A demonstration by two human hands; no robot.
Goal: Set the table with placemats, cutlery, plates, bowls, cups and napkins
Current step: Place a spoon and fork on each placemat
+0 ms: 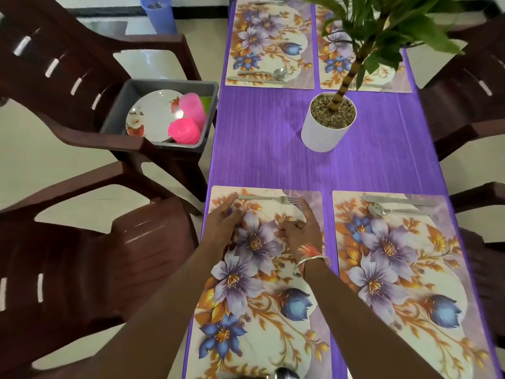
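Fork [269,198] between flat left hand [222,224] and loosely pointing right hand [303,231], both empty

purple table [273,160] — 4 floral placemats [396,269] on it, white plant pot [322,132] between them.

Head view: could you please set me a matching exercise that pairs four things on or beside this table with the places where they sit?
Things:
1. nearest fork
2. pink cups
3. white plant pot
4. nearest knife

Places:
A. in the grey tub
B. on the bare purple cloth, between the mats
C. at the far edge of the near right placemat
D. at the far edge of the near left placemat

Pairs: 1-D, 2-A, 3-B, 4-C
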